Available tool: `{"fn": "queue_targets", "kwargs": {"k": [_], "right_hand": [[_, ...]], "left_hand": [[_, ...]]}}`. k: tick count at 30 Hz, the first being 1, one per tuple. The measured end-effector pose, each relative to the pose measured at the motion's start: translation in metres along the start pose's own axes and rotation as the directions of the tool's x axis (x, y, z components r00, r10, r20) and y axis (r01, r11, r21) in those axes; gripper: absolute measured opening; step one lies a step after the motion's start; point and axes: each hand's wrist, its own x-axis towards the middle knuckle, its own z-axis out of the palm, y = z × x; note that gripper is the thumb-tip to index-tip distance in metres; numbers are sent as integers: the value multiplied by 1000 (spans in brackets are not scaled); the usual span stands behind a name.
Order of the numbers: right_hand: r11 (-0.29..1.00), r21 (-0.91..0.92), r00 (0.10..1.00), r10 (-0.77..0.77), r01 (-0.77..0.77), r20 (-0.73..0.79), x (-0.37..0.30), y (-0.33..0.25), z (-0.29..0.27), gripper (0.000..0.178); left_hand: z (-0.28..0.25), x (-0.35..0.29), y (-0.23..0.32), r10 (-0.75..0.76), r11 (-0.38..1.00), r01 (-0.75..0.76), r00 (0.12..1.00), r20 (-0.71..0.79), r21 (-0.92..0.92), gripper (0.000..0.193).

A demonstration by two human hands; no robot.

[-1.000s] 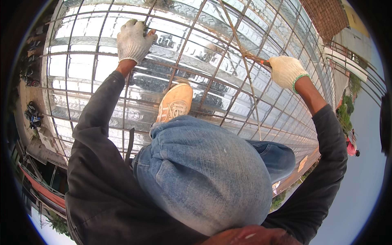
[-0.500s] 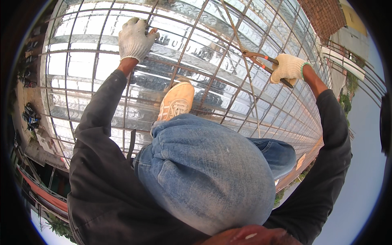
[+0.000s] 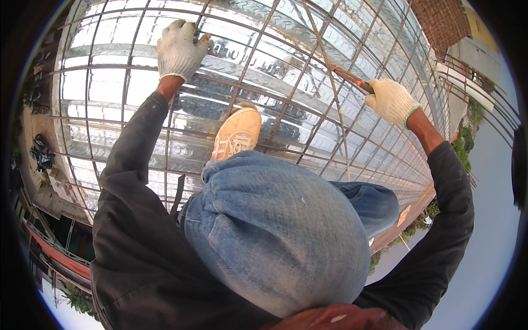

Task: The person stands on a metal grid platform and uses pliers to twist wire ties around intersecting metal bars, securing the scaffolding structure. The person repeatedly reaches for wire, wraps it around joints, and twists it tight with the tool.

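Observation:
My right hand (image 3: pixel 391 102), in a white knit glove, is closed round the handles of a pair of pincers (image 3: pixel 347 76). Their rust-brown jaws reach left to the thin diagonal rod, by the steel bars; whether they grip anything there is too small to tell. My left hand (image 3: pixel 180 50), gloved too, rests on the steel bar mesh (image 3: pixel 240 82) at the upper left. Its fingers are curled at a bar crossing, with one bare fingertip showing through the glove. Whatever lies within those fingers is hidden.
Shiny silver corrugated sheeting (image 3: pixel 110 82) lies under the mesh. My tan shoe (image 3: pixel 240 132) stands on it, and my bent knee in jeans (image 3: pixel 286 220) fills the lower middle. A brown tiled roof (image 3: pixel 440 25) shows at the upper right. Parked motorbikes (image 3: pixel 39 153) sit far below, left.
The pincers' handles, spread apart before, now appear together or edge-on as my right hand has turned and moved slightly down. My left hand has shifted slightly left and up.

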Motion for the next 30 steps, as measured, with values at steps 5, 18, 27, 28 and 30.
{"fn": "queue_targets", "kwargs": {"k": [5, 18, 27, 28, 30], "right_hand": [[999, 32, 996, 13, -16, 85, 16, 24, -7, 27], [987, 128, 924, 42, -97, 381, 32, -7, -59, 30], [871, 379, 799, 24, -311, 601, 30, 14, -62, 39], [938, 224, 806, 87, -264, 585, 28, 5, -68, 39], [984, -5, 881, 163, -180, 445, 21, -4, -56, 47]], "left_hand": [[6, 4, 2, 16, 1000, -17, 999, -41, -25, 55], [3, 0, -2, -18, 1000, 18, 1000, -9, 10, 54], [-2, 2, 1, -17, 999, 16, 1000, -14, -32, 54], [-4, 2, 2, -19, 999, 19, 1000, -3, -30, 53], [-4, 3, 3, -13, 999, 13, 1000, -9, -36, 52]]}}
